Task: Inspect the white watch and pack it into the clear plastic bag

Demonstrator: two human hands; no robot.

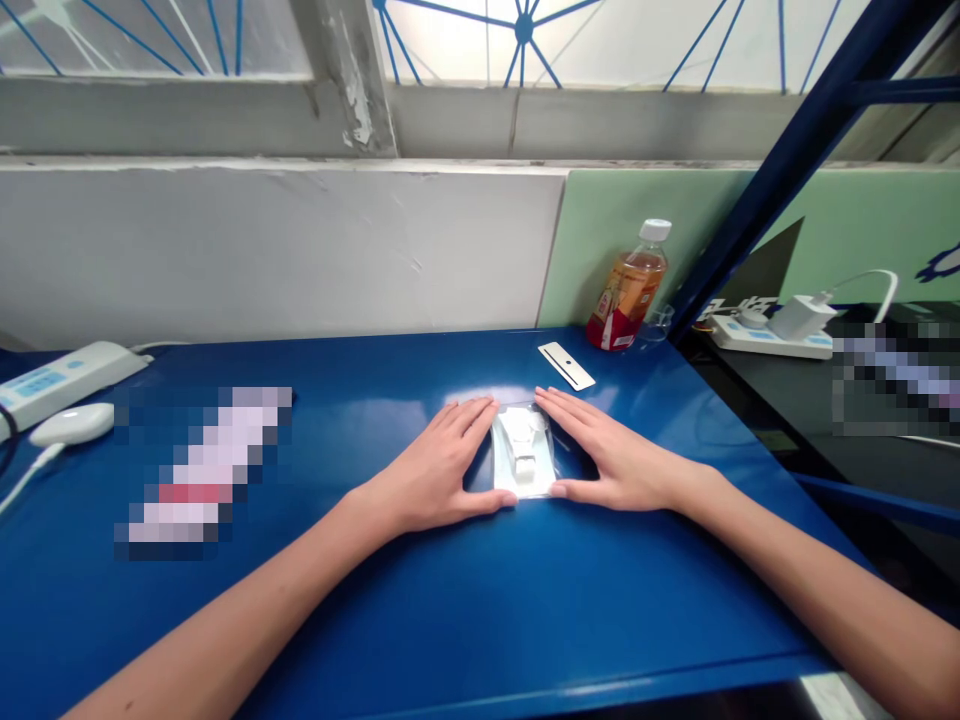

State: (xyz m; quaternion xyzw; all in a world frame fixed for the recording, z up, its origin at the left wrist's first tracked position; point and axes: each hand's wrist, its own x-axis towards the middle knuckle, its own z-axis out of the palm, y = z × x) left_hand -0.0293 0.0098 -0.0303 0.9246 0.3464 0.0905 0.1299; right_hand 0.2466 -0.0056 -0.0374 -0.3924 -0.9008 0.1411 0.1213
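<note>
A clear plastic package (523, 450) with a white item inside lies flat on the blue table (480, 600). My left hand (442, 465) rests at its left edge, thumb stretched out along the near corner and fingers at the far corner. On the other side, my right hand (611, 455) rests with its thumb at the near right corner and its fingers by the far right one. Both hands have thumb and fingers apart, and neither is closed round the package. A small white card (566, 366) with a dark line lies just beyond my right hand.
A bottle (628, 290) with a white cap stands at the back right, near a blue metal post (780, 150). At the left are a power strip (71, 380), a white oval device (73, 425) with a cable, and a pixelated object (210, 465).
</note>
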